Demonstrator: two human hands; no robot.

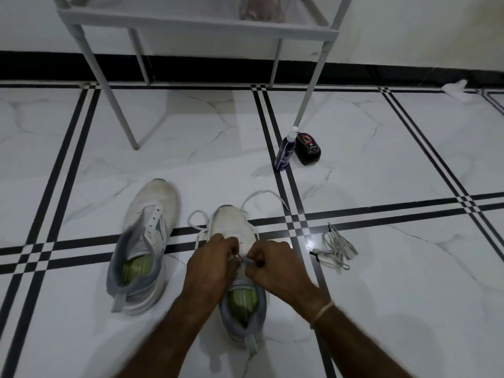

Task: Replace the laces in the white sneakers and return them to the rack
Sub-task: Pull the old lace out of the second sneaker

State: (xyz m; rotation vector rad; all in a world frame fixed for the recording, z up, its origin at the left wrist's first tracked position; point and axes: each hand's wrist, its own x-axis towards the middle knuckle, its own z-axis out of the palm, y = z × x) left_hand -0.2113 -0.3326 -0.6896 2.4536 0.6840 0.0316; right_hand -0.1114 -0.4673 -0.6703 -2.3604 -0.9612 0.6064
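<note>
Looks like we're lacing the sneaker (230,218): left hand (215,259) and right hand (271,264) both grip the lace (262,191); next, tip into the following eyelet.

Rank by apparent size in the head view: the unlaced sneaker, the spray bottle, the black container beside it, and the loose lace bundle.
1. unlaced sneaker
2. loose lace bundle, though nearer the camera
3. spray bottle and black container, too alike to rank
</note>
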